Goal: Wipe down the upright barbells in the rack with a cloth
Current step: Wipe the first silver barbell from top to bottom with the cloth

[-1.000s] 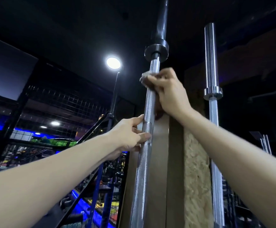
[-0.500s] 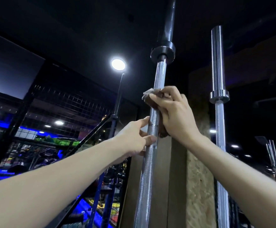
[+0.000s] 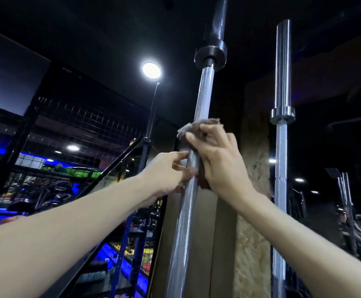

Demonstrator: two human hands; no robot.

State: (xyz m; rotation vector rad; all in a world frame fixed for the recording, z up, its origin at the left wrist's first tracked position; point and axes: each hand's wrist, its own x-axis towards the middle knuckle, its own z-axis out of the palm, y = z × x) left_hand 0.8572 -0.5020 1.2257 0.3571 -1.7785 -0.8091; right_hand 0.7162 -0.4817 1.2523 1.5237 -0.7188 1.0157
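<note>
Near barbell [image 3: 188, 190]: upright, knurled steel shaft, running from the bottom edge of the view up to a dark collar [image 3: 210, 55] and a dark sleeve above it. It stands in front of a brown post [image 3: 205, 244] and a chipboard panel [image 3: 252, 233].

Cloth [image 3: 199, 125]: brownish, folded round the near barbell's shaft below the collar; its upper edge shows above the fingers, and a lower part shows beneath the palm.

Right hand [image 3: 220, 162]: fingers curled round the cloth and shaft, gripping both; wrist and forearm lead down to the lower right corner.

Left hand [image 3: 169, 173]: just below the right hand, at the shaft's left side; thumb and fingertips pinch the bare shaft, and the other fingers are hidden behind it.

Second barbell [image 3: 281, 158]: upright, bright chrome, well apart to the right, with its own collar partway up; untouched.

Background: round ceiling lamp [image 3: 151, 70], a wire mesh fence [image 3: 85, 125], blue lighting lower left, blurred.
</note>
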